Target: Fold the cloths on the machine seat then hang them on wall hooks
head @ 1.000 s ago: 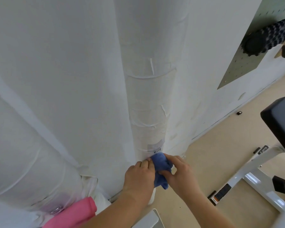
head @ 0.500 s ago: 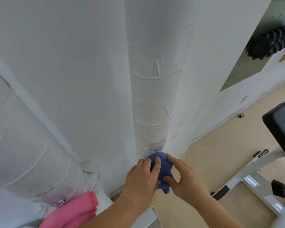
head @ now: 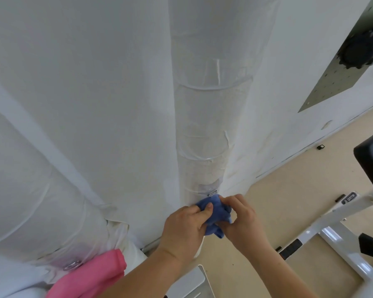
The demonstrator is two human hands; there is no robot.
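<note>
Compared with half a second ago, left hand and right hand are tightening from flatter fingers into pinches on the bunched blue cloth at lower centre, just under the metal hook, so hooking is probably finishing.

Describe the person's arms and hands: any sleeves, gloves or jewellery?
The left hand and right hand are bare: no gloves, no rings visible. The left forearm and right forearm are bare too, with no sleeve, watch or band in view.
</note>
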